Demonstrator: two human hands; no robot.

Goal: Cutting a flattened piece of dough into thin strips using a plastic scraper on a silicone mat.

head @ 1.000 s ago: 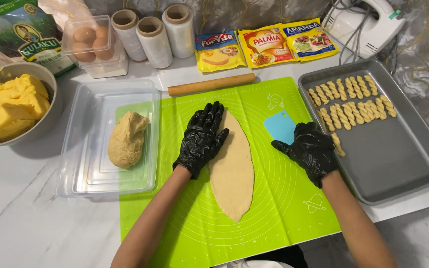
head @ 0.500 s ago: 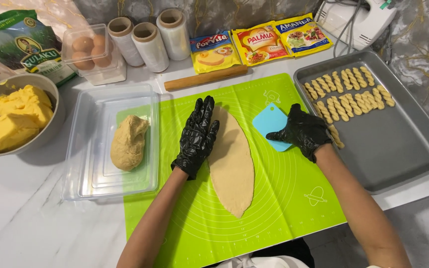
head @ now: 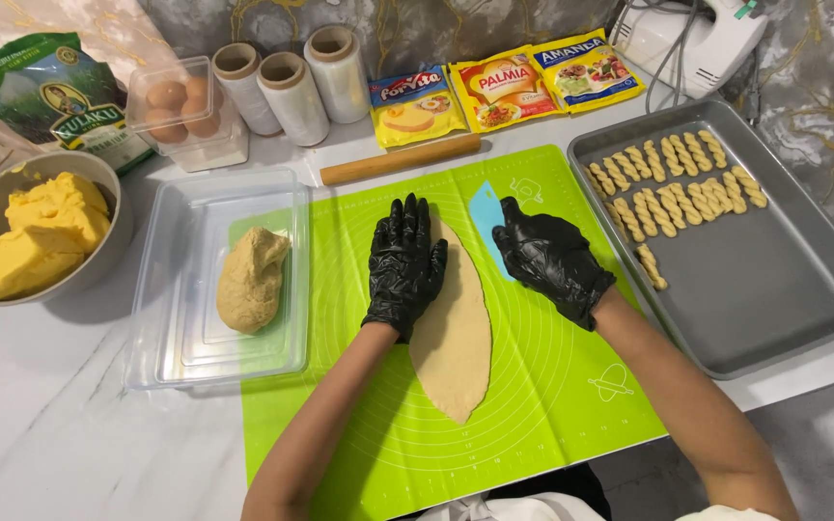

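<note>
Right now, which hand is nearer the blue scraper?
Right. The right hand lies on the blue scraper, covering its lower part; the left hand rests flat on the dough sheet beside it.

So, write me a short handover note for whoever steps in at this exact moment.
Left hand, gloved, lies flat on the rolled dough sheet on the green mat. Right hand, gloved, rests on the blue scraper, grip unclear.
Done: twisted dough sticks lined up on the metal tray.
Left: the flat sheet is uncut; a dough lump waits in the clear container. Rolling pin lies at the mat's far edge.
</note>
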